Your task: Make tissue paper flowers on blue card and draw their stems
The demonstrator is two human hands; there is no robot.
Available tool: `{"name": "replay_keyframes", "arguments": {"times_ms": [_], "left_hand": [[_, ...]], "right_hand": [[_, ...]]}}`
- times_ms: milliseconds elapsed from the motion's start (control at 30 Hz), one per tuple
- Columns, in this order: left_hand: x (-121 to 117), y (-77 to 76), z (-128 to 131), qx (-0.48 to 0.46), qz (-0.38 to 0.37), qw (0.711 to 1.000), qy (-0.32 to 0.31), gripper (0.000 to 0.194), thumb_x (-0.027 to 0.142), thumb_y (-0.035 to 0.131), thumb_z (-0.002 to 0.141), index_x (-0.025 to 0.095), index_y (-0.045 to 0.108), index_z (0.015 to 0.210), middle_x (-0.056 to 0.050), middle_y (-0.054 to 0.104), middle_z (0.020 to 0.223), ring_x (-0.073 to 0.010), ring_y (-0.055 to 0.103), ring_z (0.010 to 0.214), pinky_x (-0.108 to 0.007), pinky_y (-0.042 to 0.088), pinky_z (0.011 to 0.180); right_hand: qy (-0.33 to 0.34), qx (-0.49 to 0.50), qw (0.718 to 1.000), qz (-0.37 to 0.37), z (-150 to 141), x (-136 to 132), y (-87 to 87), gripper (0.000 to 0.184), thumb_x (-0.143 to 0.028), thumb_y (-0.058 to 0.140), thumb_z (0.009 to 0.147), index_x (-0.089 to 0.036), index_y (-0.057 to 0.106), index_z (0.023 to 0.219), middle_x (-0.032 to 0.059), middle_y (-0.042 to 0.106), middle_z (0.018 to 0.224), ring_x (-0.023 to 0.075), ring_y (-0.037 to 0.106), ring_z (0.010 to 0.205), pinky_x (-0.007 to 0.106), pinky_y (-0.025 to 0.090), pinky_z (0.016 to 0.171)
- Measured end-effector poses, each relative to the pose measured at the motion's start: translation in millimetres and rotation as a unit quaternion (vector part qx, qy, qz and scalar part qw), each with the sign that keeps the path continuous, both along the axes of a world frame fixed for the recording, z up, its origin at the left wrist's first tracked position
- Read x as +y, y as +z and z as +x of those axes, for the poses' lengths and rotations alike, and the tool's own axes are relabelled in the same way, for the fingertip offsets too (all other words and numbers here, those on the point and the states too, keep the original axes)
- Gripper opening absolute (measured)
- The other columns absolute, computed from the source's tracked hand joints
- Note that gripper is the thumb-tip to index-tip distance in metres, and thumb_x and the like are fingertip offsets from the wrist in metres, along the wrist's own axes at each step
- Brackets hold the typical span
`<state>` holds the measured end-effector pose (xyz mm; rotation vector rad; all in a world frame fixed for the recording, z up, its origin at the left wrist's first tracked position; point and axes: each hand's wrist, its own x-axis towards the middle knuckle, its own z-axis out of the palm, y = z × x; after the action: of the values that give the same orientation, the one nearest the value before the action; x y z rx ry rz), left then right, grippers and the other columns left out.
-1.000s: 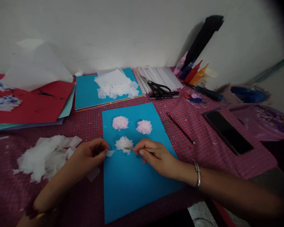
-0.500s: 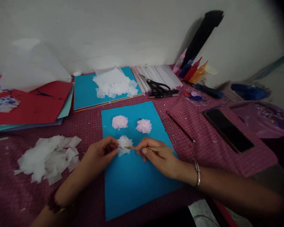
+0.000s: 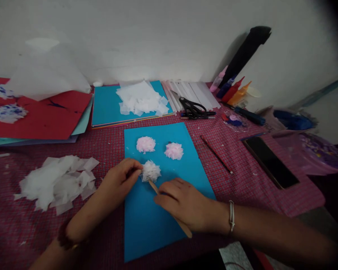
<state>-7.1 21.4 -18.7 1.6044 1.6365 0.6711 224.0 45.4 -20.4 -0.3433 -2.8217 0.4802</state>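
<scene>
Tablecloth (image 3: 109,144) spans the lower frame, beneath a blue sheet (image 3: 146,225) at centre and tissue pieces (image 3: 50,183) at lower left. Right hand (image 3: 186,204) grips a wooden stick (image 3: 183,226), its tip at the lower edge of the white tuft (image 3: 152,170), mid-frame. Left hand (image 3: 121,178) pinches at the tuft's left edge; whether it grips tissue, I cannot tell. Best keep the tip low and light, sparing the ruffles.

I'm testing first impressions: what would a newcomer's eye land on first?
Probably the bright blue sheet in the middle, with three fluffy paper puffs on it. Next, the red sheet at the far left, and the black-handled scissors behind the blue sheet.
</scene>
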Motion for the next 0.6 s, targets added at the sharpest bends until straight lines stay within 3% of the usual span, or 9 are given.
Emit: {"name": "replay_keyframes", "arguments": {"times_ms": [167,333,400,467,533,600], "left_hand": [[-0.7,-1.9,-0.9,-0.002,-0.022,1.000,0.003,0.019,0.028,0.039,0.088,0.022,0.057,0.095,0.000,0.055,0.086,-0.0125,0.053,0.063,-0.025,0.047,0.055],[1.1,1.8,-3.7,-0.026,-0.045,0.999,-0.005,0.019,0.028,0.043,0.086,0.020,0.056,0.096,-0.002,0.057,0.087,-0.0142,0.056,0.068,-0.027,0.049,0.058],[-2.6,14.5,-11.6,-0.067,-0.071,0.995,0.006,0.021,0.034,0.048,0.086,0.021,0.056,0.100,0.000,0.059,0.082,-0.0153,0.058,0.068,-0.028,0.049,0.059],[-11.9,32.1,-23.3,-0.067,-0.053,0.995,0.060,0.024,0.038,0.053,0.085,0.023,0.058,0.102,0.001,0.061,0.079,-0.0158,0.058,0.070,-0.027,0.047,0.060],[-27.5,47.8,-35.1,-0.024,-0.001,0.991,0.133,0.020,0.039,0.056,0.085,0.024,0.060,0.099,0.002,0.062,0.080,-0.0153,0.058,0.072,-0.026,0.045,0.061],[-47.6,54.3,-42.9,0.032,0.035,0.987,0.151,0.014,0.036,0.057,0.085,0.025,0.061,0.094,0.003,0.063,0.081,-0.0149,0.058,0.075,-0.025,0.045,0.064]], "right_hand": [[0.004,-0.052,0.997,0.059,-0.4,-8.0,5.2,0.021,-0.016,0.042,0.095,-0.013,0.060,0.106,0.0080,0.058,0.088,0.0215,0.050,0.077,0.036,0.042,0.071],[-0.003,-0.052,0.997,0.051,0.0,-8.9,2.5,0.019,-0.015,0.044,0.094,-0.013,0.060,0.105,0.0088,0.058,0.088,0.0221,0.051,0.078,0.037,0.043,0.072],[-0.010,-0.021,1.000,-0.017,1.9,-6.3,1.5,0.019,-0.016,0.043,0.095,-0.013,0.060,0.104,0.0093,0.059,0.090,0.0216,0.052,0.081,0.037,0.045,0.073],[-0.033,0.060,0.987,-0.144,4.9,-1.9,1.2,0.019,-0.017,0.041,0.096,-0.015,0.058,0.105,0.0081,0.059,0.092,0.0193,0.054,0.084,0.035,0.046,0.074],[-0.088,0.153,0.943,-0.283,7.8,3.8,0.8,0.018,-0.018,0.041,0.096,-0.018,0.058,0.101,0.0053,0.059,0.091,0.0162,0.055,0.084,0.031,0.047,0.074],[-0.157,0.205,0.880,-0.398,9.4,10.1,-0.3,0.016,-0.022,0.042,0.096,-0.020,0.058,0.094,0.0025,0.058,0.085,0.0143,0.056,0.077,0.029,0.048,0.068]]}}
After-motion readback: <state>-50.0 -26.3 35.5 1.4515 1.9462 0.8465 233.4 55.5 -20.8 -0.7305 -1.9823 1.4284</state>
